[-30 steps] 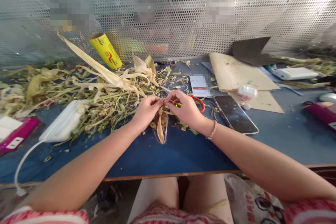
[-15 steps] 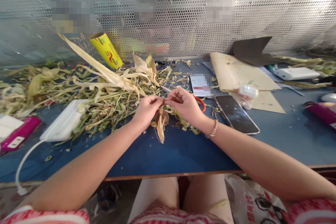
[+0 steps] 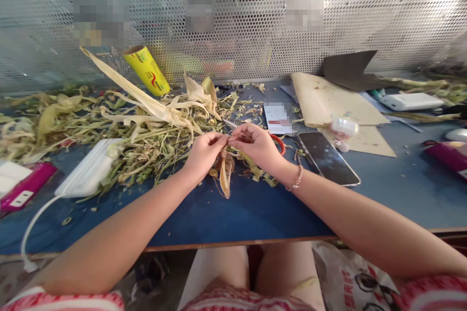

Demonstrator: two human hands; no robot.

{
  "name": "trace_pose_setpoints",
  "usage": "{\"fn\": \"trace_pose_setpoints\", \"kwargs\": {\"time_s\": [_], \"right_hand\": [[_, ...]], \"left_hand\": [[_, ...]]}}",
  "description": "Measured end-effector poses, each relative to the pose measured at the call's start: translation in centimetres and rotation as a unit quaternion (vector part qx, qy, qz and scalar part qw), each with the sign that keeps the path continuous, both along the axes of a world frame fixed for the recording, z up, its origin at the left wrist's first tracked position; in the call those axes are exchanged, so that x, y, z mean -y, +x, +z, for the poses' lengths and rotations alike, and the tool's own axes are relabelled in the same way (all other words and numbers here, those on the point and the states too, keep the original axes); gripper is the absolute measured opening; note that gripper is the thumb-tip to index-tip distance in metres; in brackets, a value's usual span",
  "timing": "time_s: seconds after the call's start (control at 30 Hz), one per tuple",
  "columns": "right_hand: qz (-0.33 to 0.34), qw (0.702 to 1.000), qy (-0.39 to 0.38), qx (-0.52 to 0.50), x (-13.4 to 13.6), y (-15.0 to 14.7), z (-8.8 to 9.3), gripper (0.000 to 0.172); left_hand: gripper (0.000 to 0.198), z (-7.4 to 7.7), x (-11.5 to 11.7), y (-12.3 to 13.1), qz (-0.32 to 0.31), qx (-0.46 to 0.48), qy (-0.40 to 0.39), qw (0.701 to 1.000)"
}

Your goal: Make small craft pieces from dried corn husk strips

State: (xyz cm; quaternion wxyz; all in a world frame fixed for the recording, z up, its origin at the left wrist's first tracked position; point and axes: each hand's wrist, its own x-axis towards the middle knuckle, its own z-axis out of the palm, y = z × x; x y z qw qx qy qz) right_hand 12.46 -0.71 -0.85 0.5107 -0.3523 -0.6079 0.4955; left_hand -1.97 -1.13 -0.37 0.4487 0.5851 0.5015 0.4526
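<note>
My left hand (image 3: 205, 154) and my right hand (image 3: 254, 146) meet over the middle of the table, thumbs and fingertips pinched together. Between and just below the fingertips is a small brown dried plant piece (image 3: 225, 179), with a pale husk-like strip hanging toward me. Both hands seem to grip its top end, which the fingers mostly hide. Scissors with a red handle (image 3: 280, 145) lie partly under my right hand, their blade pointing up and left. A heap of dried leaves and stalks (image 3: 149, 155) spreads left of and behind my left hand.
A yellow tube (image 3: 148, 72) leans against the perforated metal screen (image 3: 241, 14). At left lie a white power strip (image 3: 89, 167) and a magenta box (image 3: 29, 187). To the right are a phone (image 3: 328, 159), brown paper (image 3: 328, 99), a clear case (image 3: 345, 127) and a white device (image 3: 412, 101).
The hands stay almost in place, fingertips still pinched together. The hanging strip has swung slightly to the right.
</note>
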Motion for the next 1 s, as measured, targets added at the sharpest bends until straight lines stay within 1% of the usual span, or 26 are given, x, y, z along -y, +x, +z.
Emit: {"fn": "trace_pose_setpoints", "kwargs": {"time_s": [0.13,0.33,0.5,0.63,0.73,0.87,0.93,1.0], "right_hand": [[-0.015,1.000,0.009,0.002,0.0,-0.1,-0.1,0.020],[-0.008,0.999,0.030,0.021,-0.3,0.0,-0.4,0.020],[-0.038,0.994,0.057,0.088,-0.4,0.1,-0.3,0.017],[-0.057,0.982,0.099,0.152,0.0,0.0,0.1,0.011],[-0.069,0.974,0.122,0.175,0.3,-0.3,0.3,0.008],[-0.080,0.972,0.120,0.187,0.4,-0.3,0.3,0.005],[-0.077,0.974,0.110,0.184,0.3,-0.3,0.3,0.006],[-0.075,0.976,0.102,0.178,0.3,-0.2,0.2,0.007]], "left_hand": [[0.031,0.0,0.1,0.0,0.005,-0.013,0.001,1.000],[0.031,0.1,0.1,-0.1,0.005,-0.032,0.005,0.999],[0.030,0.1,0.2,-0.2,0.009,-0.033,0.008,0.999],[0.029,0.4,0.3,0.0,0.018,-0.031,0.016,0.999],[0.029,0.7,0.4,0.1,0.033,-0.030,0.031,0.999],[0.027,1.1,0.7,0.2,0.041,-0.046,0.051,0.997],[0.028,1.2,0.8,0.2,0.040,-0.048,0.045,0.997],[0.029,1.2,0.9,0.2,0.039,-0.023,0.024,0.999]]}}
